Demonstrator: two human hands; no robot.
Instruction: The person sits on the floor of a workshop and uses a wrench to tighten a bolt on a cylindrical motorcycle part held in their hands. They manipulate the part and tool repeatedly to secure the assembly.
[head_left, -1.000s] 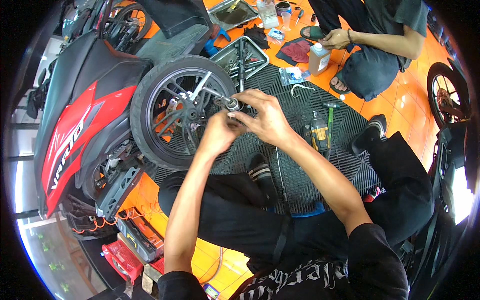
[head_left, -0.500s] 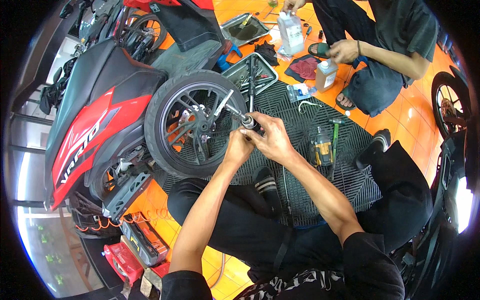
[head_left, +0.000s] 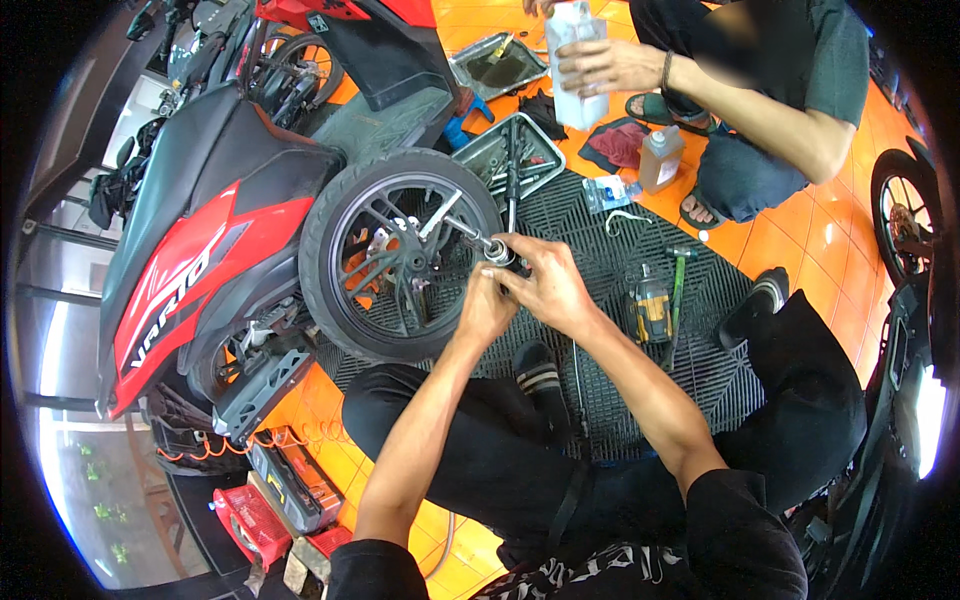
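Observation:
Both my hands meet over the black mat (head_left: 610,390), just right of a spoked tyre and wheel (head_left: 405,340). My left hand (head_left: 488,308) is closed around the lower part of a metal cylinder with a silver ring-shaped end (head_left: 497,249). Fingers of my right hand (head_left: 550,285) grip the same cylinder from the other side, and most of its body is hidden between the hands. A silver T-shaped bar (head_left: 441,213) extends from that end over the wheel; how it joins is unclear. Behind my hands, a long dark rod (head_left: 513,165) reaches from a metal tray (head_left: 548,180).
A red and black scooter (head_left: 200,250) stands at left. At right on the mat lie a yellow-black power tool (head_left: 652,310) and a green-handled hammer (head_left: 678,285). A co-worker's hand (head_left: 615,68) holds a whitish jug (head_left: 585,105); a brownish bottle (head_left: 660,160) stands nearby.
The whole view has shifted slightly. My hands keep their grip on the cylinder, nearly unmoved. The co-worker's hand has left the brownish bottle and now holds the whitish jug.

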